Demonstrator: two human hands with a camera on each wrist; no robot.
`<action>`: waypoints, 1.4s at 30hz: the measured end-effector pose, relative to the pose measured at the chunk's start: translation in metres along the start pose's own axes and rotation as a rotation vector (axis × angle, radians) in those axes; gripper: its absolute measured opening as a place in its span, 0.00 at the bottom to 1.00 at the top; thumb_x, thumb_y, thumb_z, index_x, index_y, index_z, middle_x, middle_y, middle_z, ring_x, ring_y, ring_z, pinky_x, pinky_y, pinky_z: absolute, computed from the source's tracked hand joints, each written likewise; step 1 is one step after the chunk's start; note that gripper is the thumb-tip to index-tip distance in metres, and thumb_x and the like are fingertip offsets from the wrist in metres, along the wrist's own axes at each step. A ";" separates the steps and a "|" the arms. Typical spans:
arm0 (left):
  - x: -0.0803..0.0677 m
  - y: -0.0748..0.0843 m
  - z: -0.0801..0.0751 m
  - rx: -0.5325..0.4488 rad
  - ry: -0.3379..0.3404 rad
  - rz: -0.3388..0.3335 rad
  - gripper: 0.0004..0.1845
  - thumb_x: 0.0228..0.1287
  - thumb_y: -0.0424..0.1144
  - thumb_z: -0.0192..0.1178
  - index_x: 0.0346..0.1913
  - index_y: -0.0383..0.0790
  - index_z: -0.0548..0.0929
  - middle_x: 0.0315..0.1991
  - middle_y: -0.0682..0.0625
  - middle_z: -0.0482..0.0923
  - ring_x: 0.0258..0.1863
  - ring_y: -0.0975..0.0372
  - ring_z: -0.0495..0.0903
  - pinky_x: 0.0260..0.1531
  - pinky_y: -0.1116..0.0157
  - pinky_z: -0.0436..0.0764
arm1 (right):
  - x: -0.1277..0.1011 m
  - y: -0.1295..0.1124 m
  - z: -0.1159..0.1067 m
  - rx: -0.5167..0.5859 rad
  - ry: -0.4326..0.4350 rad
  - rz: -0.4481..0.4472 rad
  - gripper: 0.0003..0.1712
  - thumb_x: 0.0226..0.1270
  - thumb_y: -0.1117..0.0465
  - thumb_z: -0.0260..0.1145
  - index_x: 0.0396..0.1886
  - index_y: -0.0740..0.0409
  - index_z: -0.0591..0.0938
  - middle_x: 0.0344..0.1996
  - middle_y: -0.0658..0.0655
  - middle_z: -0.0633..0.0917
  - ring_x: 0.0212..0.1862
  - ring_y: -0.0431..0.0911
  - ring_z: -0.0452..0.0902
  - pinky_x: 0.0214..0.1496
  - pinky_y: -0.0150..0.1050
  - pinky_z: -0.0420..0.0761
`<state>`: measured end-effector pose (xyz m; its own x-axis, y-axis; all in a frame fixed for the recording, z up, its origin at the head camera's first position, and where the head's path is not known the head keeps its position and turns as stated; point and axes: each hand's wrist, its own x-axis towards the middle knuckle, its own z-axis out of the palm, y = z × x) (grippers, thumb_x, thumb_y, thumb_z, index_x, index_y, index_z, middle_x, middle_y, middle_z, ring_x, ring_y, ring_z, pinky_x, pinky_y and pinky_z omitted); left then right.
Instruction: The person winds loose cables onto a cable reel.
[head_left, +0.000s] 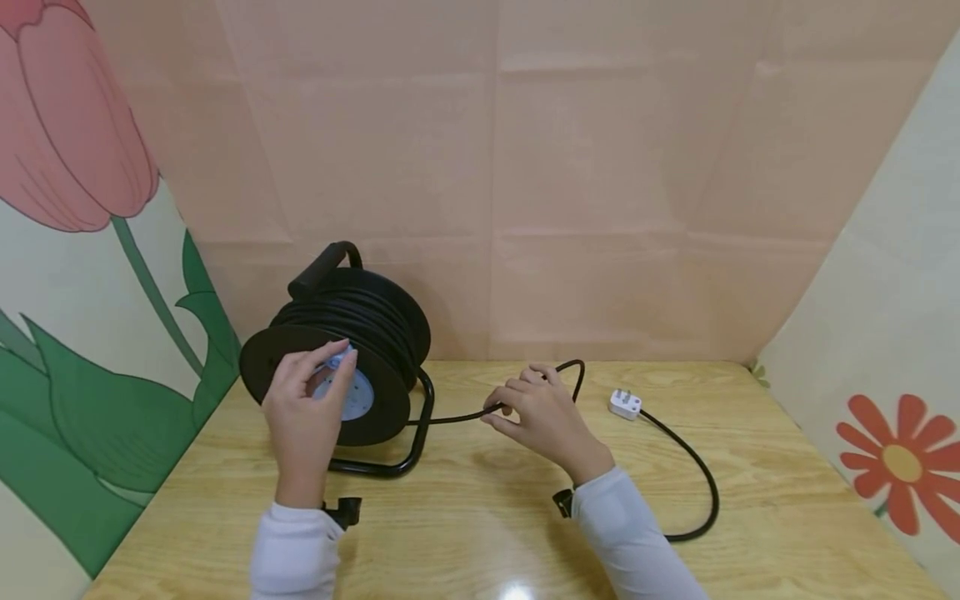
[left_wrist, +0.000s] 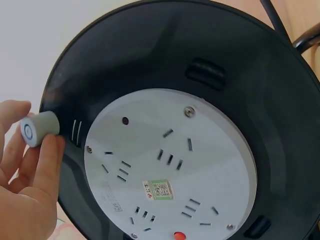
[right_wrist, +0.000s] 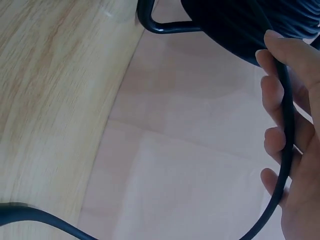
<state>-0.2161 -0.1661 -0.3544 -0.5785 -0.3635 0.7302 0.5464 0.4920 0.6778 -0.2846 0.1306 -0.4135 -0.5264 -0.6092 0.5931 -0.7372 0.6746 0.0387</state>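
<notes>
A black cable reel (head_left: pixel 390 392) stands at the left of the table, wound with several turns of black cable (head_left: pixel 337 317). My left hand (head_left: pixel 300 408) is at its front face and holds a small grey knob (left_wrist: pixel 41 128) between thumb and fingers. Beside the knob, the left wrist view shows the round pale socket panel (left_wrist: pixel 210 145), slotted, with a red button (left_wrist: pixel 179 235) low on it. To the right of the reel, my right hand (head_left: pixel 543 421) holds the loose cable (right_wrist: pixel 286 117), which runs between its thumb and curled fingers.
The white plug (head_left: pixel 625 404) lies right of my right hand, pins up, its cable curving toward the front. A black tube stand (head_left: pixel 390 471) supports the reel, and a handle (head_left: pixel 318 271) tops it. An orange-pink sheet (head_left: pixel 600 167) hangs behind the wooden table (head_left: pixel 465 517).
</notes>
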 end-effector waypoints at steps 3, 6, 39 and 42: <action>-0.001 -0.002 0.003 0.006 -0.031 0.057 0.08 0.61 0.37 0.73 0.43 0.42 0.91 0.40 0.48 0.82 0.42 0.61 0.80 0.44 0.77 0.80 | 0.000 0.001 0.000 -0.017 0.016 -0.005 0.09 0.60 0.46 0.76 0.35 0.42 0.88 0.27 0.42 0.84 0.32 0.41 0.73 0.60 0.54 0.71; -0.003 -0.002 0.006 0.026 -0.074 0.107 0.06 0.60 0.38 0.73 0.40 0.41 0.92 0.38 0.49 0.83 0.40 0.62 0.80 0.42 0.77 0.80 | 0.000 0.001 0.001 -0.014 0.031 0.000 0.09 0.60 0.46 0.76 0.35 0.42 0.88 0.25 0.42 0.83 0.30 0.41 0.71 0.54 0.50 0.73; -0.013 -0.002 0.013 0.295 -0.550 0.032 0.02 0.56 0.38 0.75 0.31 0.46 0.91 0.27 0.57 0.76 0.26 0.66 0.73 0.26 0.66 0.78 | 0.007 -0.034 0.025 -0.071 0.026 -0.125 0.09 0.67 0.55 0.72 0.45 0.41 0.89 0.33 0.42 0.88 0.31 0.41 0.75 0.47 0.43 0.75; -0.014 -0.003 0.014 0.322 -0.594 0.038 0.03 0.55 0.36 0.76 0.29 0.46 0.91 0.26 0.57 0.76 0.25 0.67 0.72 0.25 0.66 0.77 | 0.006 -0.035 0.024 -0.013 0.007 -0.099 0.09 0.67 0.56 0.72 0.45 0.43 0.89 0.34 0.42 0.88 0.31 0.40 0.74 0.47 0.43 0.74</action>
<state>-0.2181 -0.1518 -0.3683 -0.8475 0.1097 0.5193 0.4182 0.7406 0.5260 -0.2726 0.0934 -0.4303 -0.4484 -0.6698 0.5919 -0.7797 0.6169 0.1074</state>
